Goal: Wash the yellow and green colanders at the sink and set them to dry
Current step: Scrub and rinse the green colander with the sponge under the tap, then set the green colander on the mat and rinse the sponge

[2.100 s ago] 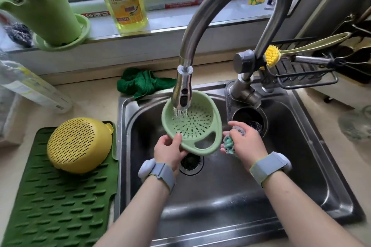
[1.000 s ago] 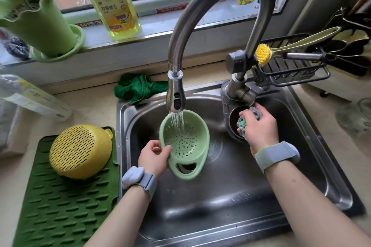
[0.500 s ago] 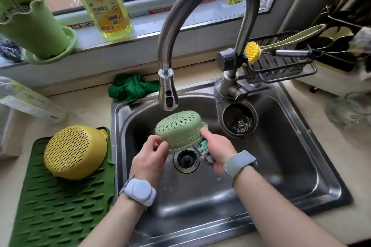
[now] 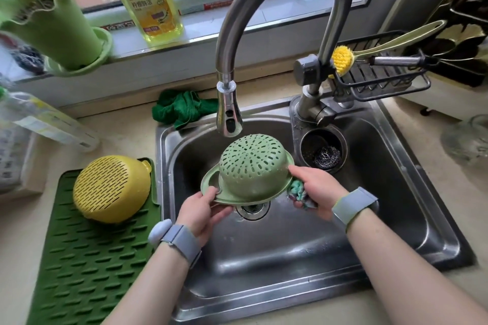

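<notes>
Over the steel sink [image 4: 396, 192] you hold the green colander [image 4: 250, 166] upside down; it looks light, stiff plastic, likely wet and slippery, so keep hold of its flat rim. Your left hand [image 4: 200, 208] pinches the near rim, your right hand [image 4: 317, 192] touches the far side, curled round a scrubbing cloth [image 4: 299, 194]. Left of both hands, the yellow colander [image 4: 111, 188] lies overturned on the green mat [image 4: 87, 272].

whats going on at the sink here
A person is washing a green colander over the sink. It is turned upside down under the faucet, with no water visible. The left hand grips its rim, and the right hand holds a scrubbing cloth against its side. The yellow colander already sits upside down on the green drying mat.
</notes>
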A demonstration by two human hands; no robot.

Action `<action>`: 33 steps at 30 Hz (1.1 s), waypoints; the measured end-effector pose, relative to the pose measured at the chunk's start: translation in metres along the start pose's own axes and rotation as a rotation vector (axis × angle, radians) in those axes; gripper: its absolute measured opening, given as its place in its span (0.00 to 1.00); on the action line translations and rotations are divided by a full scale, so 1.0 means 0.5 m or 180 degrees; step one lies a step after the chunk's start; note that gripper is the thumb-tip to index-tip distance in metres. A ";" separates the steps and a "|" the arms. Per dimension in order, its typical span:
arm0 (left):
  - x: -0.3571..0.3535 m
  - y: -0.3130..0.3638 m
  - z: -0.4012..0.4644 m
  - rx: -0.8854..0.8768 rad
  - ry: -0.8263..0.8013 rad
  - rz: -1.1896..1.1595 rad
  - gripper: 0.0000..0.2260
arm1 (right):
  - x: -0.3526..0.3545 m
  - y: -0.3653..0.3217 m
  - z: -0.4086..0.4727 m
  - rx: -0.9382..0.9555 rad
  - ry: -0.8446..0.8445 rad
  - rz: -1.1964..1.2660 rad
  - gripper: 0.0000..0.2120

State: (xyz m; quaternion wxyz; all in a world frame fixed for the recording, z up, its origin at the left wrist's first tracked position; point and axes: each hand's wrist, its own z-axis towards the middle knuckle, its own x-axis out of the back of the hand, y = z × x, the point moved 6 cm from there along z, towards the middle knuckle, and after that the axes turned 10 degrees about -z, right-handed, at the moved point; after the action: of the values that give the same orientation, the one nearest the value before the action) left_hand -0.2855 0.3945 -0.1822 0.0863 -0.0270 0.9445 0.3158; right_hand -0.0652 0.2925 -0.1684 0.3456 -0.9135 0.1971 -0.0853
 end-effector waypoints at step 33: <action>0.660 0.161 -0.150 -0.0368 0.0149 0.0375 0.10 | -0.399 -0.038 -0.149 0.1149 0.0915 -0.0791 0.16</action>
State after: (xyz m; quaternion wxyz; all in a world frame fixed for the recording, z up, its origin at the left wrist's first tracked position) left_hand -0.6295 0.4148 -0.1352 0.0437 0.0163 0.9264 0.3736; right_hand -0.2621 0.3445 -0.1041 0.4583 -0.8327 0.1120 -0.2898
